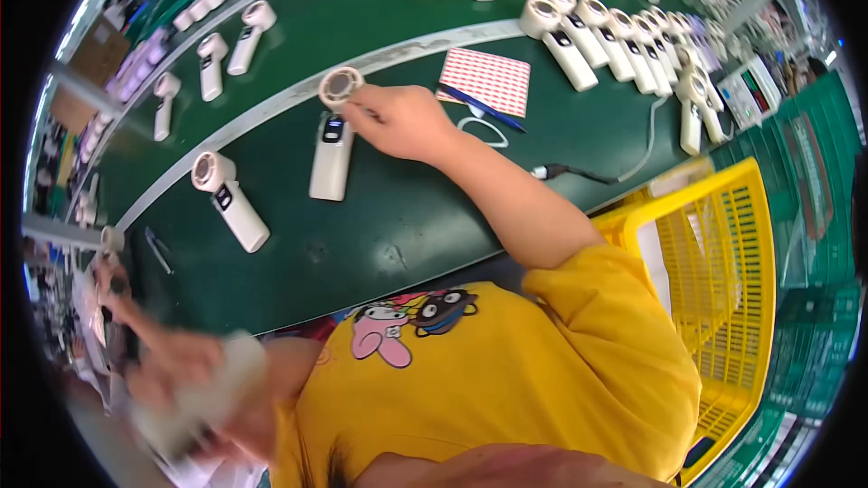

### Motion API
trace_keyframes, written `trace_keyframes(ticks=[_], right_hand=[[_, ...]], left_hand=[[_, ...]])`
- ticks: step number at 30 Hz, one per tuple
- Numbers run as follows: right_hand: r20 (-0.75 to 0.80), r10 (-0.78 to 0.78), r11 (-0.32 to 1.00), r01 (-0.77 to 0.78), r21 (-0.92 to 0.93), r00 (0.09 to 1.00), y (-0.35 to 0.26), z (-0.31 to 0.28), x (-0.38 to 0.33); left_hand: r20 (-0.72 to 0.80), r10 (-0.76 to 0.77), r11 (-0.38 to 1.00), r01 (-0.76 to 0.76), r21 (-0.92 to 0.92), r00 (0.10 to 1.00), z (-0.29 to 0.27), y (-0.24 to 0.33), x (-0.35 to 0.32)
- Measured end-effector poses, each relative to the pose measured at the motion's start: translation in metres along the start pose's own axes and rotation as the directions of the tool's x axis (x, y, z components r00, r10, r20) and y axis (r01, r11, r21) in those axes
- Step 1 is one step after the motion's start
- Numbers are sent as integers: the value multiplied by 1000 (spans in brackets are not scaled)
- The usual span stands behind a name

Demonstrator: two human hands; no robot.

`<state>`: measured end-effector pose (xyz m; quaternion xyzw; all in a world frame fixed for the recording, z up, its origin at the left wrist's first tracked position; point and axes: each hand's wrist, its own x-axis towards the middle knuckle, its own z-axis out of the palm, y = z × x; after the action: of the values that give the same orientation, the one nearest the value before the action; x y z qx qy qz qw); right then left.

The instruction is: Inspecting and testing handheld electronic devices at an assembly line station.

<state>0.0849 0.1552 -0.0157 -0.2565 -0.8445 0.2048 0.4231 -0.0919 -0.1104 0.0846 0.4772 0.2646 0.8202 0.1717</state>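
Note:
My right hand (398,122) is closed, its thumb and fingers pinching a white handheld fan (331,167) at the neck, just below its round head. That fan's handle points toward me, and a small dark display shows on it. At the lower left, my left hand (176,366) is smeared by motion and close to the camera. It is wrapped around a blurred white piece (221,380) that looks like another handheld fan. A second white handheld fan (240,217) lies on the green table (389,235) left of my right hand.
Several white fans (615,41) stand in a row at the back right. A red-patterned sheet (488,77), a blue pen (484,108) and a cable (588,173) lie near my right forearm. A yellow basket (764,262) is at my right. Tweezers (158,248) lie left. Another person's hand (110,280) shows far left.

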Motion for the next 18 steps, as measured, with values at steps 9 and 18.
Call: trace_keyframes(ticks=[9,18], right_hand=[[65,-87,995,89,-35,994,-1,-2,-9],[78,52,998,-55,30,996,-11,-10,-5]], left_hand=[[34,-137,986,139,-88,990,56,-9,-18],[37,-479,871,480,-102,877,97,-112,-36]])
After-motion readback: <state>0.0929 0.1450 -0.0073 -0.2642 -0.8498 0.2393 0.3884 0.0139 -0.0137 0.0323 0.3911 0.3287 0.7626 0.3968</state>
